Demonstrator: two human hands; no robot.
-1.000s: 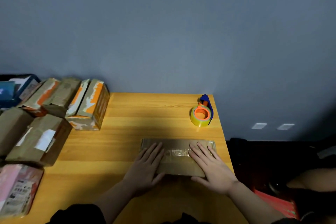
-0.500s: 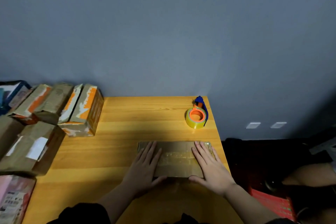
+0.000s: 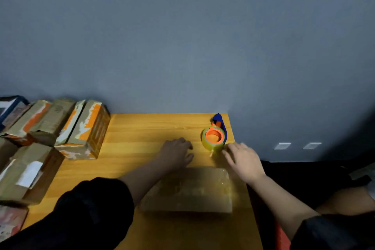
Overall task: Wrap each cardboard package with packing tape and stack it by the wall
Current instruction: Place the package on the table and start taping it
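- Both hands have left the top of the package (image 3: 188, 189) since the earlier frames and moved forward toward the tape roll (image 3: 214, 138).
- Head view: left hand (image 3: 176, 153) sits on the table (image 3: 142, 138) with fingers loosely curled, holding nothing.
- Right hand (image 3: 242, 160) has relaxed fingers reaching beside the roll, with no grip yet visible.
- Package lies flat near the table's front edge, long axis running left to right, apparently already partly taped.
- Roll rests on its side at the far right corner, its blue dispenser handle (image 3: 220, 121) pointing toward the wall (image 3: 182, 46).
- Judgement: take the roll by its handle, find the loose end, and steady the package with the other hand before pulling.
- Other boxes (image 3: 85, 128) stand at left by the wall.
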